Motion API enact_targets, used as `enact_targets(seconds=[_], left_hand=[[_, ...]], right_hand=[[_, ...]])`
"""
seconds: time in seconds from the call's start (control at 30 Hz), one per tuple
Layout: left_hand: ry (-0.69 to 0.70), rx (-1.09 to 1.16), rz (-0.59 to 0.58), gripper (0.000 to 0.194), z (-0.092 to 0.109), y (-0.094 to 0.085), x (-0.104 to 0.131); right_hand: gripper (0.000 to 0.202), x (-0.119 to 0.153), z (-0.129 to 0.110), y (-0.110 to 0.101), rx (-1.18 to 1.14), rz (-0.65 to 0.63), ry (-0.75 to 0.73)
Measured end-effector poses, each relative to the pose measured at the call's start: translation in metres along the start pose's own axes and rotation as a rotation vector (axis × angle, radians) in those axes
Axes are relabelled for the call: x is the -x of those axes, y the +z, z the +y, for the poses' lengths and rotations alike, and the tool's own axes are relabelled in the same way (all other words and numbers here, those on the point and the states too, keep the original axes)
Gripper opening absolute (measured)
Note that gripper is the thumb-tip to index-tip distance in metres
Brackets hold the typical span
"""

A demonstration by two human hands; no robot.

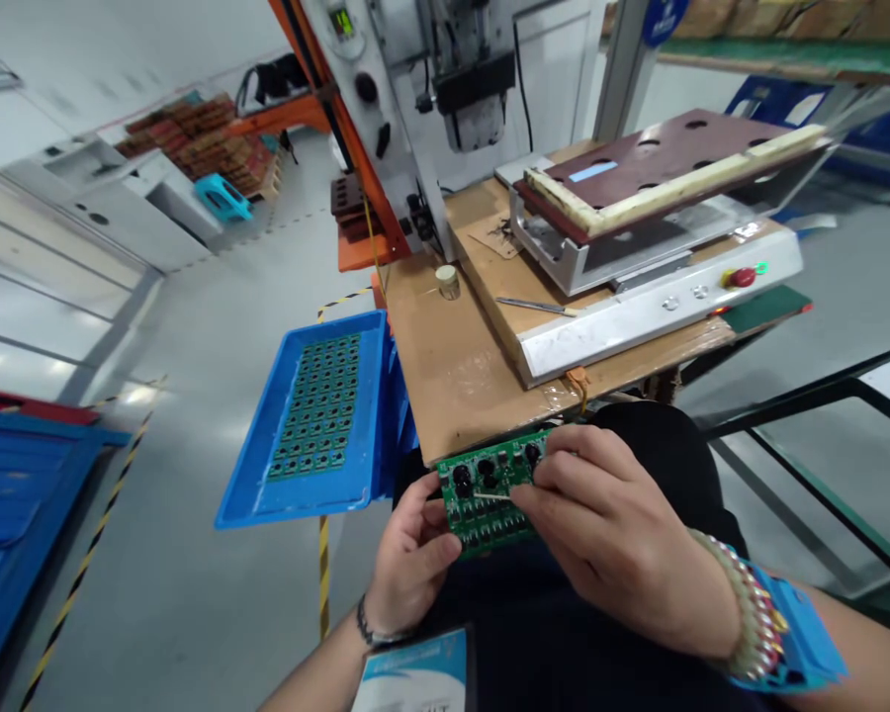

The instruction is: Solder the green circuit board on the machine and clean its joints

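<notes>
A green circuit board [482, 509] with round black coils and rows of small dark parts is held tilted above the lap. My left hand [415, 554] grips its left edge, the thumb over the front corner. A thin pale stick [492, 496] is pinched in my right hand [608, 514]; its tip reaches leftward over the board, close to a black coil [463, 481]. My right fingers cover the right part of the board. Whether the stick's tip touches the coil I cannot tell.
The wooden bench [452, 376] lies just beyond the board, with tweezers [538, 307] and a small round pot [446, 282] on it. A press machine [660, 307] carries a brown fixture plate [660, 163]. At left, a blue tray [256, 435] holds rows of green boards [318, 405].
</notes>
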State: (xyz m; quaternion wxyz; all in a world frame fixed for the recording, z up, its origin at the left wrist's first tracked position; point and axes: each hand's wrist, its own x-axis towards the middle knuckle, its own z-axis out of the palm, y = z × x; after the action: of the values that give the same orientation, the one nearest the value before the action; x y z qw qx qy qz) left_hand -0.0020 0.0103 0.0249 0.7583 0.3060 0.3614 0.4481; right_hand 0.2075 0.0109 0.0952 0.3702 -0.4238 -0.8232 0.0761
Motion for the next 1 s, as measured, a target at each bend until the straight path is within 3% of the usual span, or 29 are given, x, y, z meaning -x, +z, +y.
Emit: enact_targets(seconds=[0.43, 1.0], left_hand=[[0.016, -0.045, -0.055, 0.046, -0.0049, -0.0047, 0.0037], [0.041, -0.013, -0.021, 0.047, 0.0009, -0.0012, 0.0004]], right_hand=[[0.016, -0.0013, 0.0001, 0.0047, 0.008, 0.010, -0.002], [0.018, 0.0008, -0.0006, 0.0004, 0.014, -0.005, 0.011]])
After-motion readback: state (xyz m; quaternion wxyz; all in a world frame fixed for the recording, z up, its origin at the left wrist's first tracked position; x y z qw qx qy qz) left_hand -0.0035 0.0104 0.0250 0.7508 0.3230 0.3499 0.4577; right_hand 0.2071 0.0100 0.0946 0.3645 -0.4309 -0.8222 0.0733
